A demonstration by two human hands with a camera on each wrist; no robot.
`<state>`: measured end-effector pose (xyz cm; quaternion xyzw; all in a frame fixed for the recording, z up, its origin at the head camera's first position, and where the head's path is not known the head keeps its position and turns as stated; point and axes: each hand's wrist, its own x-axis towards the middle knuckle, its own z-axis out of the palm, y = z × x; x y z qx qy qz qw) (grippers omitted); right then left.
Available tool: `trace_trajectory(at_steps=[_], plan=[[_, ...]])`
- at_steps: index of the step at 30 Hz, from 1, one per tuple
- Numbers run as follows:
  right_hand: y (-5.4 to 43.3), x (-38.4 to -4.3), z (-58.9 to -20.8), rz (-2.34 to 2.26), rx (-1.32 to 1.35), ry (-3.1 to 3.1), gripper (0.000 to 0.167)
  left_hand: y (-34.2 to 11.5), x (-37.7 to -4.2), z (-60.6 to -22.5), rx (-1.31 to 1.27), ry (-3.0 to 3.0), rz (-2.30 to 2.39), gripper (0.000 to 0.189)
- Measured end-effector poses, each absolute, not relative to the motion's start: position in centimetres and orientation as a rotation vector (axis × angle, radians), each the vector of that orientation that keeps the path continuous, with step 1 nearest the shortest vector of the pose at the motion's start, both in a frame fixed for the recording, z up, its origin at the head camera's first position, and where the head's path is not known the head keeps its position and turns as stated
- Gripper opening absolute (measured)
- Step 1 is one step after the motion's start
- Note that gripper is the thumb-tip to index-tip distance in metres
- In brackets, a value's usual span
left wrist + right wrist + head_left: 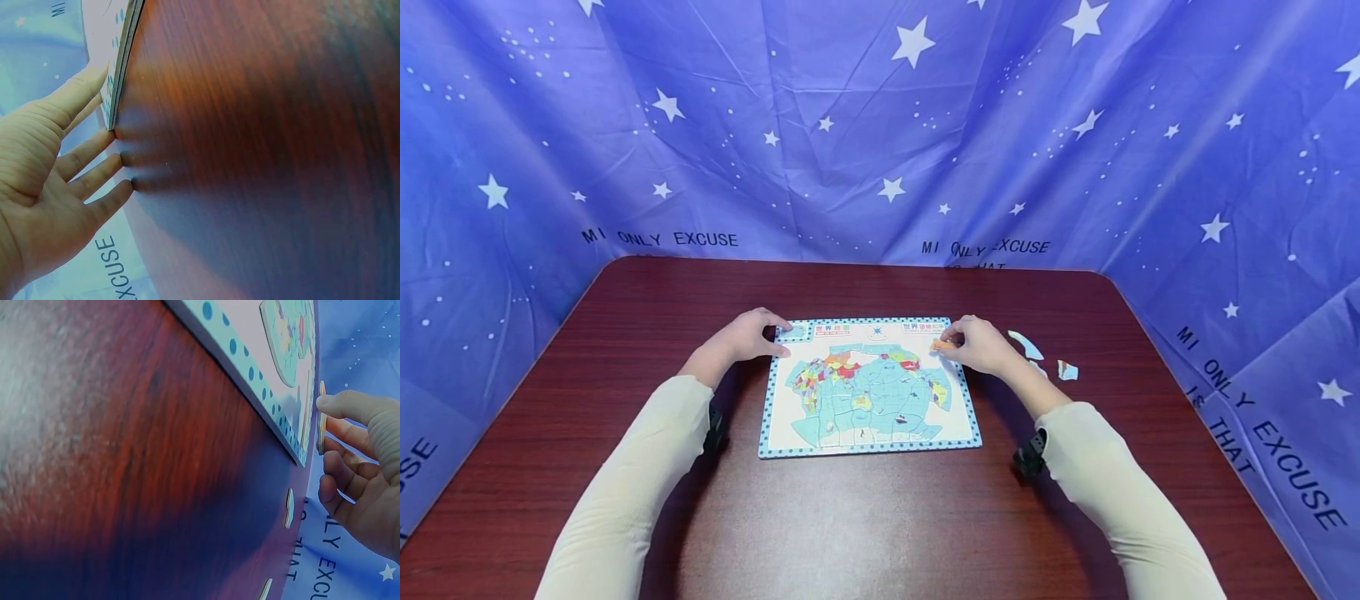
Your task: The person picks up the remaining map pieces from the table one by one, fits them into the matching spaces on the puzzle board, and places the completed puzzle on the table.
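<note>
A world map jigsaw board with a blue-dotted border lies flat on the table, many of its pieces in place. My left hand rests at the board's upper left corner, thumb on its face. In the left wrist view, the left hand's fingers are fairly straight, the lower ones by the table beside the board's edge. Between thumb and fingers, my right hand pinches an orange puzzle piece over the map's upper right part. The right wrist view shows this thin piece edge-on, raised above the board.
Several loose puzzle pieces lie right of the board, including a curved pale one and a blue-and-brown one. The dark red wooden table ends at a blue star-patterned curtain behind and at both sides.
</note>
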<state>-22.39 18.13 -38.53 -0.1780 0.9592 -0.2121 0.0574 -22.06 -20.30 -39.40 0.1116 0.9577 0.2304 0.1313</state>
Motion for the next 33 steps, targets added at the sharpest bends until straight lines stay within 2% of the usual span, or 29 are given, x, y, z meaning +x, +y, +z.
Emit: trace_trajectory(at_steps=[11,33], plan=[[17.5,-22.5,-38.5,-0.653,-0.618,2.891,0.023,-20.4,-21.8,-39.2,0.345,2.785,0.698,0.051],[16.6,-22.6,-38.8,-0.667,-0.604,2.859,0.023,-20.4,-22.0,-39.5,0.309,2.769,0.702,0.05]])
